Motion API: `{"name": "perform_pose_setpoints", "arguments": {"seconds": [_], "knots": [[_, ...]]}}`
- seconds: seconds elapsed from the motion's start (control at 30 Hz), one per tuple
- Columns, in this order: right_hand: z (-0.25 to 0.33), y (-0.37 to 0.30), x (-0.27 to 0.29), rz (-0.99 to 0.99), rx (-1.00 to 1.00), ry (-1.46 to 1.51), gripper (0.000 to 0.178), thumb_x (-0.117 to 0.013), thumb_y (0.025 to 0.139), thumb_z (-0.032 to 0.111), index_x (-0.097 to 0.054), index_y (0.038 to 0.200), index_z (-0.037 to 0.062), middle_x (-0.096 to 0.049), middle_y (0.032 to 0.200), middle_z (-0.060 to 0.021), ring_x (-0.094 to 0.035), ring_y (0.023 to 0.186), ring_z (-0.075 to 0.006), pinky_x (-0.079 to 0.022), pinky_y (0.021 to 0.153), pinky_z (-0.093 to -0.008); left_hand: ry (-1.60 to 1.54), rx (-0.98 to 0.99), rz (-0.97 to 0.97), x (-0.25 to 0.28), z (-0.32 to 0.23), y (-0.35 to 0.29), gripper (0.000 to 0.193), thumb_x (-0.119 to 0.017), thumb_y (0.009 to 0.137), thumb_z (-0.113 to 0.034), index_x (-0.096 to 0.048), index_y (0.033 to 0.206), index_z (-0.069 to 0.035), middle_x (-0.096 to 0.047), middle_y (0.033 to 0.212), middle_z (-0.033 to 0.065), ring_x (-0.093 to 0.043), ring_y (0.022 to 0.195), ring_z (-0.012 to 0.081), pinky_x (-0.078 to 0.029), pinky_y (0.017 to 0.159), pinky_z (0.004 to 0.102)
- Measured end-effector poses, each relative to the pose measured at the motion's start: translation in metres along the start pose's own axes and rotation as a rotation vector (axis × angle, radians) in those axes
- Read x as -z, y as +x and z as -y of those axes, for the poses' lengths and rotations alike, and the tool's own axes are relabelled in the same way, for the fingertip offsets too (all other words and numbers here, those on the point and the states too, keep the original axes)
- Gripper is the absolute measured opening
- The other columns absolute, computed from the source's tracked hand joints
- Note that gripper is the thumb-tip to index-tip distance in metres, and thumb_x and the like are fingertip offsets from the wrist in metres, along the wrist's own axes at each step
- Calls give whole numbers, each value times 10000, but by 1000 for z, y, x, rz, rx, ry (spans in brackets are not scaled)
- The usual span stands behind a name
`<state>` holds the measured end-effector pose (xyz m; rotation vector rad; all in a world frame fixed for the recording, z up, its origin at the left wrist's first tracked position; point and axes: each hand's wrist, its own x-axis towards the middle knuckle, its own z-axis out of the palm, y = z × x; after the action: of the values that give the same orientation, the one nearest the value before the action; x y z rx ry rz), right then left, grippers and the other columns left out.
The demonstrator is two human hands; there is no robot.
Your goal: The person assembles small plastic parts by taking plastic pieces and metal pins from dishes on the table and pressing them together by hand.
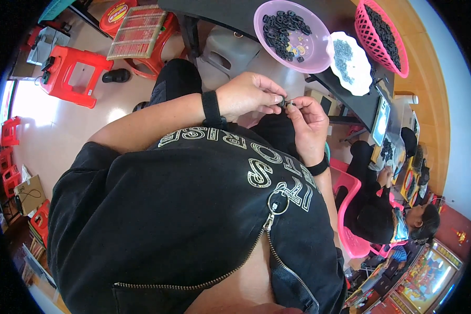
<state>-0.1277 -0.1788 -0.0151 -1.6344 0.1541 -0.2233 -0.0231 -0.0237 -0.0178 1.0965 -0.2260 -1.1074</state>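
My left hand (248, 97) pinches a small black part (283, 103) between thumb and fingertips, above my lap. Against it, fingertips nearly touching, my right hand (310, 125) is also closed in a pinch; what it holds is too small to make out. Beyond my hands a purple bowl (316, 52) sits at the edge of a dark table (217, 6), with many small black parts (282, 31) inside. Just right of it, a white scalloped plate (361, 81) bears a heap of tiny silvery pieces (343, 55).
A pink slotted basket (369, 36) full of black parts stands at the far right. Another person (374, 209) works at the right, near a pink chair (345, 214). Red stools (73, 73) stand on the floor at left, one under a woven bamboo mat (137, 32).
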Motion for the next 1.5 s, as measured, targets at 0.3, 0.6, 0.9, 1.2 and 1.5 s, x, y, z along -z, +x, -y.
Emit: {"name": "perform_pose_setpoints", "arguments": {"seconds": [0.3,0.6,0.9,1.2,1.5], "knots": [[4,0,1,-22,-64,-78,175,-557,844,-28,-602,1012,-5,-590,802,12,-515,709,-37,-420,656,-173,-116,5,14,-1,-3,-2,218,-542,868,-55,-592,1071,8,-604,821,31,-541,691,82,-455,612,197],[3,-3,-2,-74,-86,-9,174,-582,837,7,-613,1008,3,-610,801,-8,-512,681,-49,-408,617,-177,-73,-17,3,-2,1,-1,214,-524,864,-14,-588,1066,18,-579,765,27,-495,605,66,-385,476,193],[3,-3,-3,-70,-86,-40,183,-585,826,-12,-612,1006,5,-612,797,-12,-512,671,-45,-406,612,-174,110,-139,3,-1,7,2,212,-517,862,-8,-591,1057,26,-552,685,11,-452,541,51,-362,456,193],[-1,-3,-11,-111,-93,-41,107,-593,812,-28,-576,912,5,-564,727,28,-498,639,-18,-410,566,-164,227,-91,9,-4,2,-2,261,-546,857,-37,-569,1108,32,-629,955,78,-595,818,101,-490,754,214],[-11,-2,-12,-43,-12,-17,267,-594,796,-45,-598,1056,16,-530,724,49,-476,627,-23,-422,559,-170,243,-79,24,1,-1,-2,297,-547,875,-86,-546,1158,4,-613,877,31,-557,747,68,-476,714,196]]}}
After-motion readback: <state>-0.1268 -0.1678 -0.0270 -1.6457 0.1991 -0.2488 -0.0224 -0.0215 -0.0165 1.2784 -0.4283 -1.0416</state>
